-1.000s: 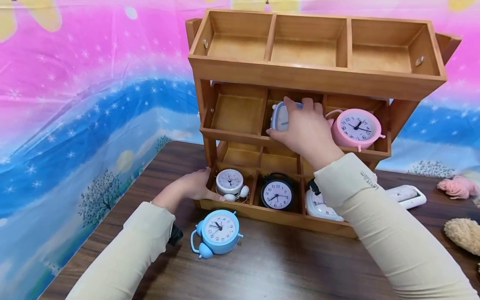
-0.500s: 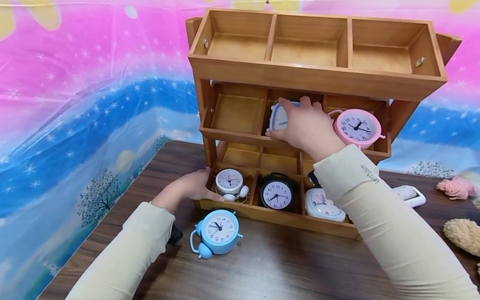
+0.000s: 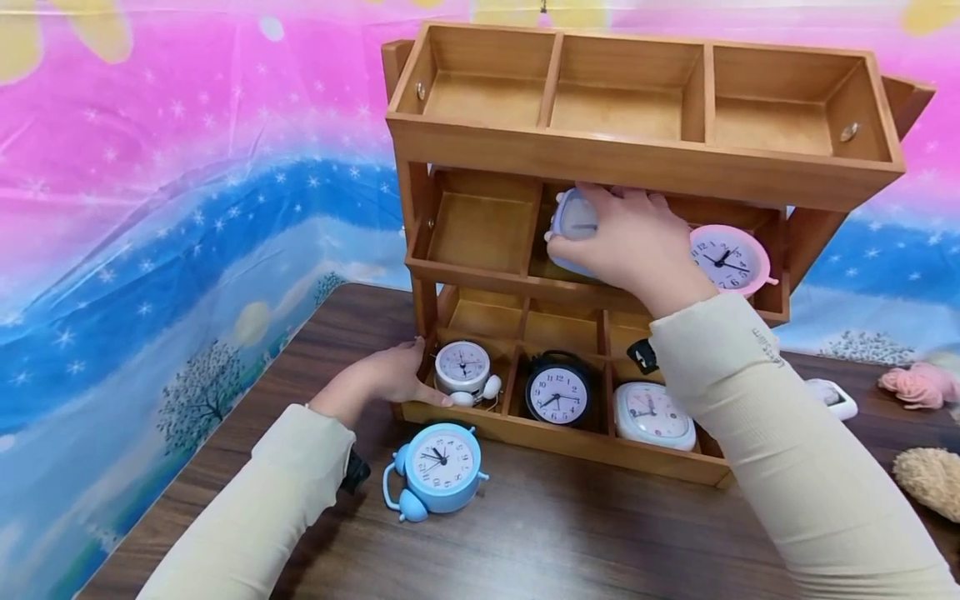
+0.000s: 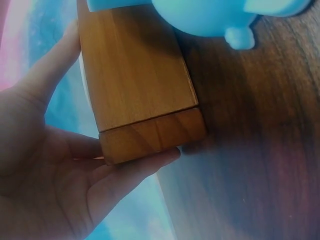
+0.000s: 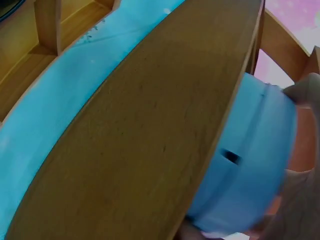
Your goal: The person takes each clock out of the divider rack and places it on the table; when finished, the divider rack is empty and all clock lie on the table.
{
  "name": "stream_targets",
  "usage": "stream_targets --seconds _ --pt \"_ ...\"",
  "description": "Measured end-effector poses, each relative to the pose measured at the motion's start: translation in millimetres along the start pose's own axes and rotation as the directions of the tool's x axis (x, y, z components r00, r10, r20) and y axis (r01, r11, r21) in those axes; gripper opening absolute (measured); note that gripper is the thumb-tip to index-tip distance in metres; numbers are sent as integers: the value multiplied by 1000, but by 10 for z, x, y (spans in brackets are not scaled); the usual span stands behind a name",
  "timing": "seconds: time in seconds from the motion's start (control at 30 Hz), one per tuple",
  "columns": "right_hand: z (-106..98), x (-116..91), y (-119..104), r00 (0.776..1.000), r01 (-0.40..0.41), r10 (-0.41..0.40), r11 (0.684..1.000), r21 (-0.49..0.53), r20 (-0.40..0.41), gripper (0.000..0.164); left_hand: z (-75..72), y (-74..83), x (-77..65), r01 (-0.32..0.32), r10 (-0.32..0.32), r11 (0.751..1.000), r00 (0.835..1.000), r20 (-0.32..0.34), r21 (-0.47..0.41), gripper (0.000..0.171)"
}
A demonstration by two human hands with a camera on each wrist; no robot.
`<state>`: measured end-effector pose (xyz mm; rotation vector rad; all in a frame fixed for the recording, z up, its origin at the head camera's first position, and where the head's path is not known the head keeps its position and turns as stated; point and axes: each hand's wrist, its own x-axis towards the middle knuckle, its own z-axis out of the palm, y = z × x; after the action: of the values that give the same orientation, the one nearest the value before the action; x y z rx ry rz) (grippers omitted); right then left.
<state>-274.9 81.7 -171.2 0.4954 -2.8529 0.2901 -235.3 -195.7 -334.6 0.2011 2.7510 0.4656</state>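
In the head view my right hand (image 3: 637, 242) holds a blue-lavender alarm clock (image 3: 576, 225) at the middle compartment of the wooden shelf's (image 3: 645, 162) middle tier. Thumb and fingers lie on opposite sides of the clock and hide its right part. The right wrist view catches its blue casing (image 5: 255, 160) behind a shelf board. My left hand (image 3: 390, 373) grips the left end of the bottom tier; in the left wrist view, the thumb and fingers lie on different sides of that wooden end (image 4: 140, 70). A light blue twin-bell alarm clock (image 3: 444, 462) lies face up on the table below.
The bottom tier holds a white twin-bell clock (image 3: 462, 364), a black clock (image 3: 558, 396) and a white squarish clock (image 3: 655, 414). A pink clock (image 3: 726, 260) sits right of my right hand. Far right are a white object (image 3: 834, 398), a pink item (image 3: 917, 385) and tan plush (image 3: 928, 482).
My right hand has shifted slightly up and right with the blue-lavender clock, which now tilts back more. The wrist covers more of the pink clock. The left hand keeps its grip; the view shifted slightly.
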Motion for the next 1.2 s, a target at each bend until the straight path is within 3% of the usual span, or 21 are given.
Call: stream_targets --seconds 0.2,0.33,0.43,0.6,0.83,1.2 --pt "-19 -214 -20 998 35 -32 998 51 -48 75 -18 11 -16 4 -4 1000 1000 5 17 112" --pt "-19 -470 -82 996 74 -71 996 55 -52 76 -6 2 -15 9 -9 1000 1000 7 19 113" --pt "45 -704 -126 988 146 -143 989 39 -64 78 -9 -18 -23 9 -9 1000 1000 5 8 113" --pt "321 -1133 -163 960 272 -271 962 -1 -70 84 -26 -42 -31 1 -1 1000 1000 -3 -3 113" --pt "864 -1605 -153 941 338 -339 941 -34 -20 85 -18 -21 -19 -6 6 1000 1000 1 5 113" --pt "1281 -1858 -125 927 365 -358 930 -51 109 75 -8 13 -40 8 -8 1000 1000 0 4 113"
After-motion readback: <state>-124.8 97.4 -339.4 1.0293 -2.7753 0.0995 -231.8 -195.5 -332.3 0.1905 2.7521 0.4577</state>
